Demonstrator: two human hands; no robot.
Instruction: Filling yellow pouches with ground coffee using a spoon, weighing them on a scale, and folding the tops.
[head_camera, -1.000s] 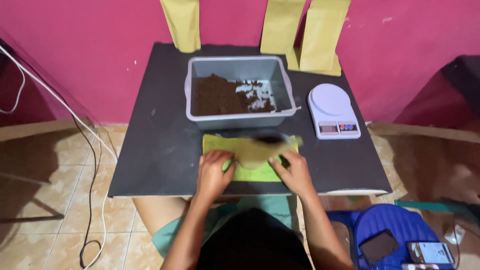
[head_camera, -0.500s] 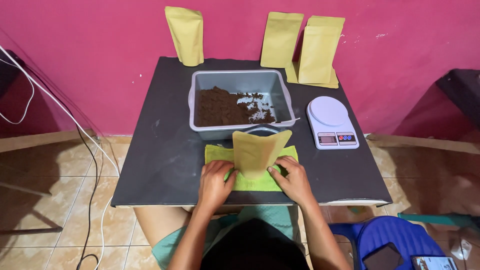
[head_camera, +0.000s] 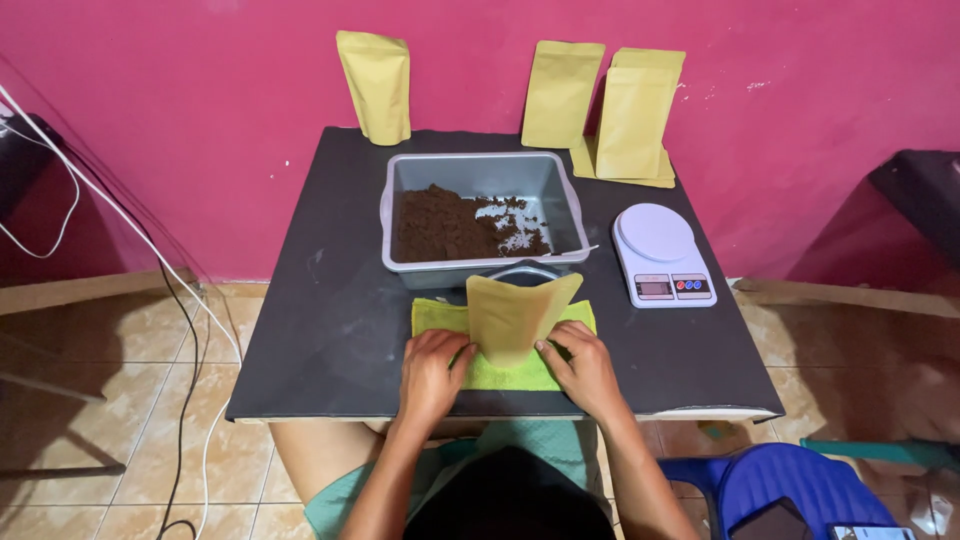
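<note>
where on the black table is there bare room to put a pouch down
The widest bare patch is the table's left side, between the grey tray and the left edge. A smaller one lies below the white scale, right of the green cloth. The middle is crowded with tray, cloth and both hands.

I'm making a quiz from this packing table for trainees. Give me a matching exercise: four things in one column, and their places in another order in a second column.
Things:
1. grey tub
2. kitchen scale
3. green cloth
4. open pouch

Places:
A. flat on the table edge nearest the person
B. between the left hand and right hand
C. table centre, holding brown powder
D. right of the tub

Pairs: 1-C, 2-D, 3-A, 4-B
</note>
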